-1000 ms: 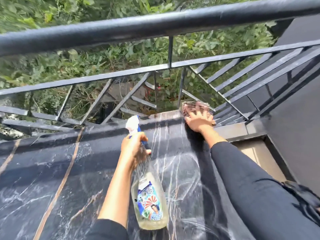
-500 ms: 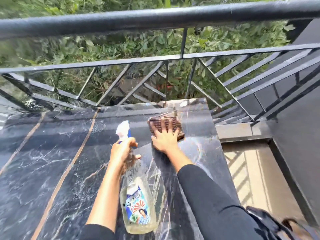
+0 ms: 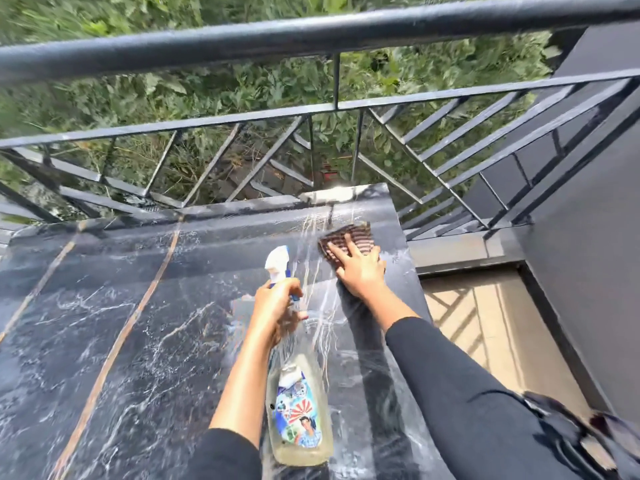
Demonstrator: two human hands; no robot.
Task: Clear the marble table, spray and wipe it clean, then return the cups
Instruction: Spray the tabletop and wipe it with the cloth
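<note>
The black marble table (image 3: 114, 327) with white veins and tan stripes fills the lower left and looks wet near its right end. My left hand (image 3: 275, 306) grips the neck of a clear spray bottle (image 3: 299, 410) with a white and blue nozzle and pale liquid, held above the table. My right hand (image 3: 362, 270) presses flat on a brown striped cloth (image 3: 353, 237) near the table's far right corner. No cups are in view.
A black metal railing (image 3: 311, 39) runs along the table's far side, with greenery beyond it. To the right are a tan tiled floor (image 3: 485, 327) and a dark wall (image 3: 588, 202). The table's right edge drops off just beside my right hand.
My right hand slid the cloth from the far right corner leftward, then back right towards the corner. My left hand kept hold of the spray bottle. The camera view shifted.
</note>
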